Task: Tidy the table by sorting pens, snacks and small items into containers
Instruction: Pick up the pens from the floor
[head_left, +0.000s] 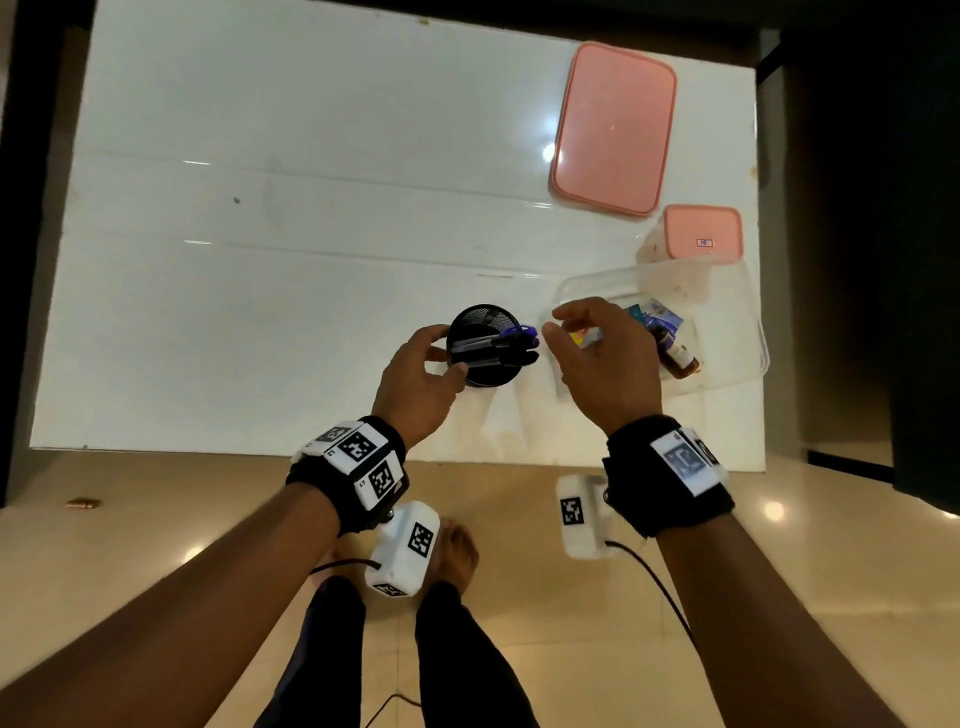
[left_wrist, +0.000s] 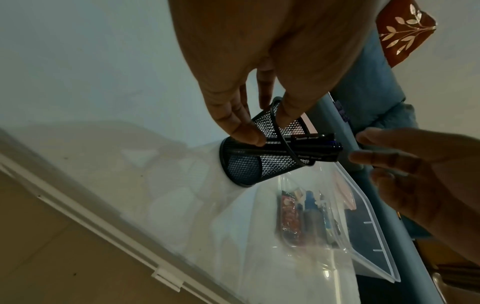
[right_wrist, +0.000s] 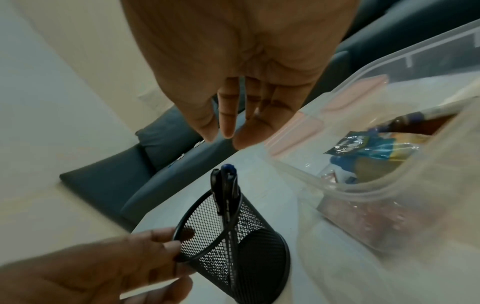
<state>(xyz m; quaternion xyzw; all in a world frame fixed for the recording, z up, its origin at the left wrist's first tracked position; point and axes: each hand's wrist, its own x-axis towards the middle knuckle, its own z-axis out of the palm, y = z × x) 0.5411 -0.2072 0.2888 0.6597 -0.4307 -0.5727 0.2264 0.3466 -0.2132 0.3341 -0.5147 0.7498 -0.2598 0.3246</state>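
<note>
A black mesh pen cup (head_left: 485, 364) stands on the white table (head_left: 260, 260), and several dark pens (head_left: 498, 343) lean in it toward the right. My left hand (head_left: 451, 349) grips the cup's left rim, index finger behind and thumb in front. In the left wrist view the left hand's fingertips (left_wrist: 249, 137) press on the pen cup (left_wrist: 249, 170). My right hand (head_left: 553, 322) hovers just right of the pens with relaxed fingers, holding nothing. In the right wrist view its fingertips (right_wrist: 226, 133) hang above the pens (right_wrist: 226, 185).
A clear plastic container (head_left: 732, 364) lies right of the cup, holding snack packets (head_left: 654, 314) and a brown bottle (head_left: 675, 356). A small tub with a pink lid (head_left: 701, 231) stands at its far corner. A large pink lid (head_left: 613, 127) lies farther back.
</note>
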